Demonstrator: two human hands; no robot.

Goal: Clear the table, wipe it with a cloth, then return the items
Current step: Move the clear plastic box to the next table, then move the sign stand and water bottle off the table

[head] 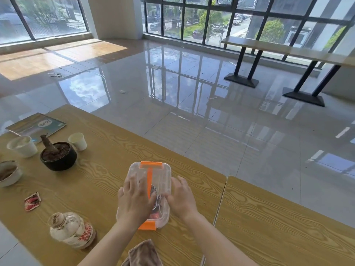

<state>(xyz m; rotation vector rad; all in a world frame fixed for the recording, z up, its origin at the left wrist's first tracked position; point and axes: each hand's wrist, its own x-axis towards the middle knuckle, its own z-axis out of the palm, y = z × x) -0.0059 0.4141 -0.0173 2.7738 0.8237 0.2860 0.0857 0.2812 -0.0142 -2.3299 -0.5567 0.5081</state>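
Counter (99, 181), wood-grain, contents as seen:
- Clear plastic box (162, 172), orange clips, lid on. It sits near the front edge, towards the counter's right end. Dark and red contents show through but cannot be identified.
- Left hand (134, 202): flat on the lid, fingers (133, 182) straight and spread, gripping nothing.
- Right hand (182, 198): against the box's right edge, fingers nearly straight, thumb on the lid, no curled hold.
- Brown cloth (144, 254): at the near edge, between the forearms.
- Left side, apart from the box: pale bottle (71, 229), red wrapper (32, 201), black pot (59, 162) of soil, paper cup (77, 141), white cup (22, 146), bowl (8, 173), booklet (36, 124).
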